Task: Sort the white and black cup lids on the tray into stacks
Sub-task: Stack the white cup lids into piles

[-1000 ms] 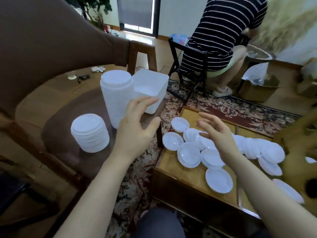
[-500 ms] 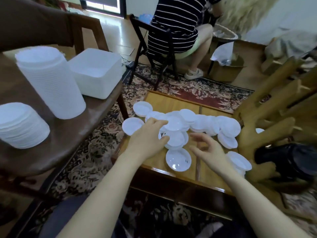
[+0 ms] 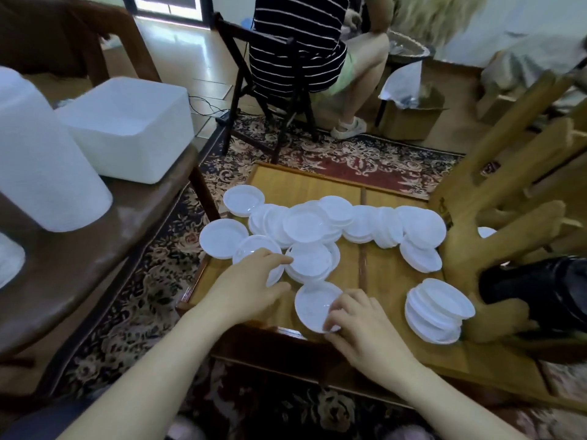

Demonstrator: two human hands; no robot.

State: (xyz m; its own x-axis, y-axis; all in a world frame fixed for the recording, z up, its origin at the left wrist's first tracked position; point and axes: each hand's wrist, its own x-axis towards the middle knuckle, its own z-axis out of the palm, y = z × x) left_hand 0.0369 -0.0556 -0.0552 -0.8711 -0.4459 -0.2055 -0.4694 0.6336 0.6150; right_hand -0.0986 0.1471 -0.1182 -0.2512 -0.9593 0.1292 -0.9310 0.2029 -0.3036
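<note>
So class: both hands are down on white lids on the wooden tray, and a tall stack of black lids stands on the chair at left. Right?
Not quite. In the head view the tall stack on the chair is white, not black. The left hand and right hand do touch white lids on the wooden tray.

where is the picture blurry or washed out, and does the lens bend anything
Head view: the white lids on the tray are blown out, so their edges merge; the tall lid stack at far left is soft and smeared; the wide lens bows the chair and wooden frame at the edges. The left hand and right hand look fairly sharp.
</note>
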